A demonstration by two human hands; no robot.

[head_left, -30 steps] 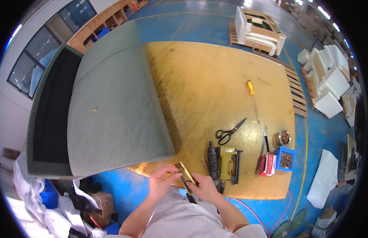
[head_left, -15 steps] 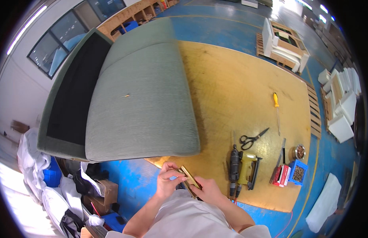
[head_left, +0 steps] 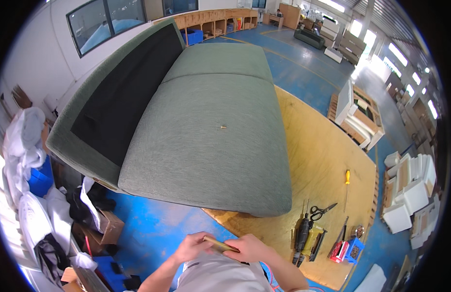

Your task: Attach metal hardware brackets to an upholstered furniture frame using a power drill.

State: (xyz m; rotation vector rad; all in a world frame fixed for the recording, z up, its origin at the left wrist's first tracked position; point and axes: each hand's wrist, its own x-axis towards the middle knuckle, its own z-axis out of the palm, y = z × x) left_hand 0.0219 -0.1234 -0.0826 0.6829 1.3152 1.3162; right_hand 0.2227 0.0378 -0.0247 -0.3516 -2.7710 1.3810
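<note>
Both hands at chest level, low in frame. Left hand (head_left: pixel 195 246) and right hand (head_left: pixel 248 247) pinch a thin brass-coloured strip (head_left: pixel 220 244) between fingertips, one at each end; it sits clear of the bench. Just beyond: plywood bench (head_left: pixel 327 160) with a drill (head_left: pixel 302 235), yellow power tool (head_left: pixel 314 238), scissors (head_left: pixel 322 210), yellow-handled screwdriver (head_left: pixel 347 176), all untouched. Further out, the green sofa (head_left: pixel 211 141) lies on the bench, one small fitting (head_left: pixel 223 127) on its fabric. Looks like early stage: strip not yet on the sofa.

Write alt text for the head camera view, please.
Both hands, left hand and right hand, hold a thin brass-coloured strip near a large green sofa lying on a wooden platform, with tools at its edge.
</note>
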